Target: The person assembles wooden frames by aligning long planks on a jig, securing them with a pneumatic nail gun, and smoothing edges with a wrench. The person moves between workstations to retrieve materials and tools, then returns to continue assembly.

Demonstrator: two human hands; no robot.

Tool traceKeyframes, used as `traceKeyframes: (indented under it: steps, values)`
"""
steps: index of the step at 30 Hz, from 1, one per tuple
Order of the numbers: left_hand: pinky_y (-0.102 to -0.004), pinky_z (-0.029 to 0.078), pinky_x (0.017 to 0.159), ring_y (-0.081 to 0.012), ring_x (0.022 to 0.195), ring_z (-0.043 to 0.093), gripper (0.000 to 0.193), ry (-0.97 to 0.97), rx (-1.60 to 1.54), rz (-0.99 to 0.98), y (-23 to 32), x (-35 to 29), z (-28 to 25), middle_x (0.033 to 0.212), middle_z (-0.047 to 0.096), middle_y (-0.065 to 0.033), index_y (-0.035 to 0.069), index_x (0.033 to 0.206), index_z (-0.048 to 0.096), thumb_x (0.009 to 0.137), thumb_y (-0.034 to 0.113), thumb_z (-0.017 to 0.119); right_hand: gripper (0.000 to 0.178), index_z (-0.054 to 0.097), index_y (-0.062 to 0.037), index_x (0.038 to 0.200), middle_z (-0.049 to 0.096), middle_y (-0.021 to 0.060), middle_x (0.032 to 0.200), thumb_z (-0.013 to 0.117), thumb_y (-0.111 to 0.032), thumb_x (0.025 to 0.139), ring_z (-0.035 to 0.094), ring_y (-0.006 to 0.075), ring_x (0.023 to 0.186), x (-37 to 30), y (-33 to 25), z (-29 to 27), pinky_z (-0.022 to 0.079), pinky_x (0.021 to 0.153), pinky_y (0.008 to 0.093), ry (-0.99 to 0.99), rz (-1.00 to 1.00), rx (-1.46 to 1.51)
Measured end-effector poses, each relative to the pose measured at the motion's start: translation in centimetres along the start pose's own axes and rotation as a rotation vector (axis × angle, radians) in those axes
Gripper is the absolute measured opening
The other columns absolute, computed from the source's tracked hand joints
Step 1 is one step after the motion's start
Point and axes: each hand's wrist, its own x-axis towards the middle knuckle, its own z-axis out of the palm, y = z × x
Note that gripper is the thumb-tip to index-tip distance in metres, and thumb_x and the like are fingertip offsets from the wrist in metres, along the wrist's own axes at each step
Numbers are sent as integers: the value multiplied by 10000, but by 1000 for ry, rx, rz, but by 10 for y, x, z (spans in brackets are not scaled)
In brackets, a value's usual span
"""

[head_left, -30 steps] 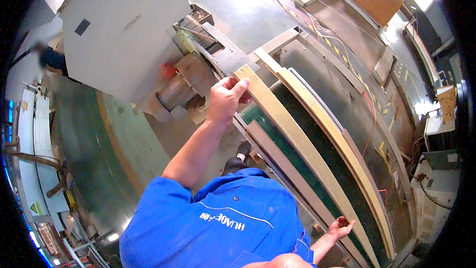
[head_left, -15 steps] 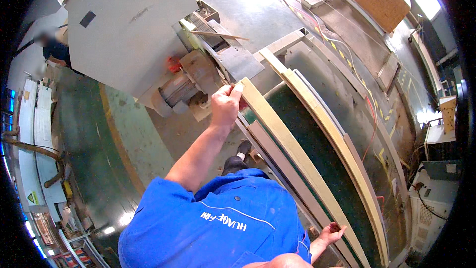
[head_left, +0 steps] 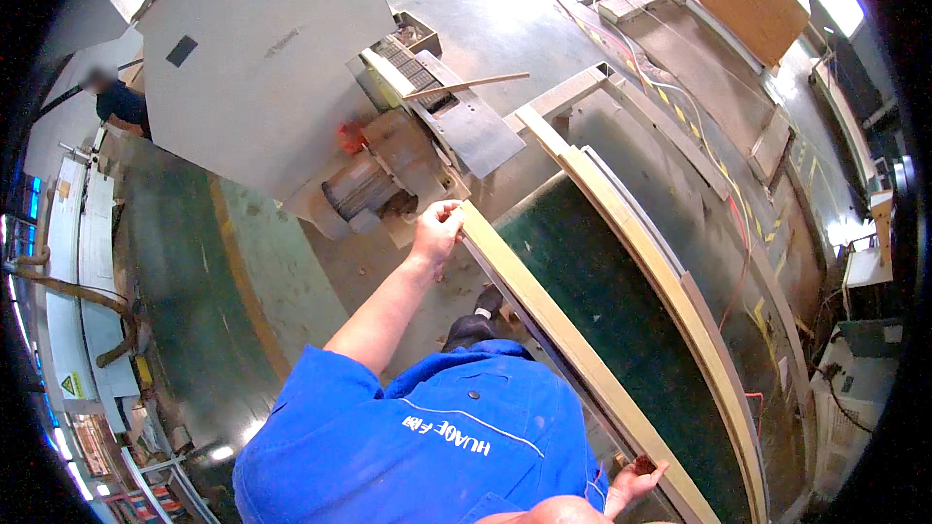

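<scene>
By belt (head_left: 607, 281) | L hand (head_left: 440, 233) pinching flat wd strip (head_left: 573, 340) | R hand (head_left: 631, 487) cupped, hold unclr

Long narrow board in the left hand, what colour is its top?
The long narrow board has a pale yellow top, best seen in the head view.

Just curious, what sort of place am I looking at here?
Probably a workshop or factory, perhaps for woodworking. The clues are the long pale strip in hand, the motor-like cylinder and the large brown panel.
</scene>
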Motion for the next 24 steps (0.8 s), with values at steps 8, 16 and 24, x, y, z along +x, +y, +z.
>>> traceKeyframes:
  steps: [8,16,24]
  values:
    - [-360,440,1051,-220,1173,601,293,-105,477,219,-45,0,3,1207,662,-106,52,1142,708,894,207,721,380,701,-64,1090,738,63,1045,595,-420,1011,683,215,902,27,12,-51,558,781,355,56,76,88]
    - [-337,513,945,-191,1031,655,319,-251,374,94,-61,15,16,1124,703,-94,47,1185,653,899,179,700,590,595,-56,1335,661,91,1282,568,-538,996,631,253,1155,55,43,-84,511,981,387,87,200,-54]
    - [-333,527,887,-173,958,658,291,-275,458,18,-60,7,22,1015,712,-75,41,1147,654,897,185,691,582,655,-101,969,509,-9,610,490,-659,985,433,128,495,39,26,-36,303,423,298,317,290,-474]
